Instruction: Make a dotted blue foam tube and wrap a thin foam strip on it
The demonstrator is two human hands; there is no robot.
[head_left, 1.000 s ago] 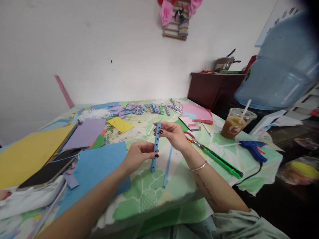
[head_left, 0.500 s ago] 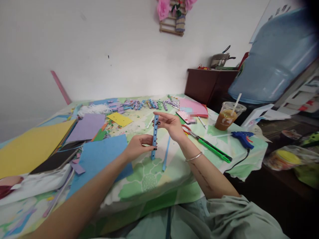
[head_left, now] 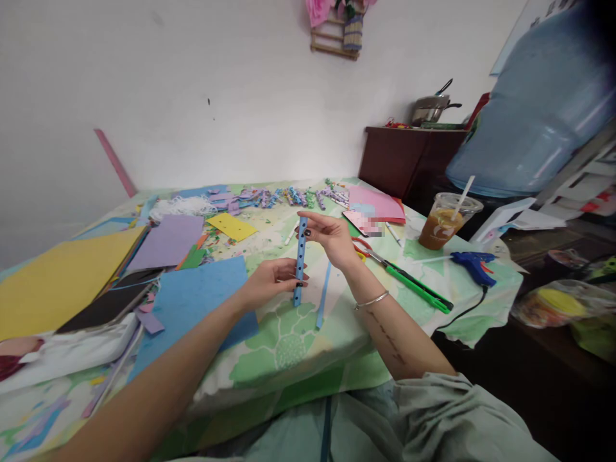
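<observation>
Nearly upright over the table, a narrow blue strip with a row of dark dots [head_left: 300, 256] is between both hands. My left hand [head_left: 268, 282] pinches its lower part, and my right hand [head_left: 330, 237] grips it near the top. A thin plain blue strip [head_left: 324, 295] lies on the patterned tablecloth [head_left: 289, 378], below my right hand. Left of my left hand is a blue sheet [head_left: 192, 301].
Scissors [head_left: 378, 255], a green cutter [head_left: 418, 289], a blue glue gun [head_left: 476, 264] with a cord and an iced drink [head_left: 440, 221] stand or lie to the right. Yellow [head_left: 72, 276] and purple sheets [head_left: 168, 240] lie left; curled paper pieces [head_left: 293, 196] sit at the back.
The whole view has shifted slightly. Both hands keep their hold on the dotted strip, which looks a little more tilted.
</observation>
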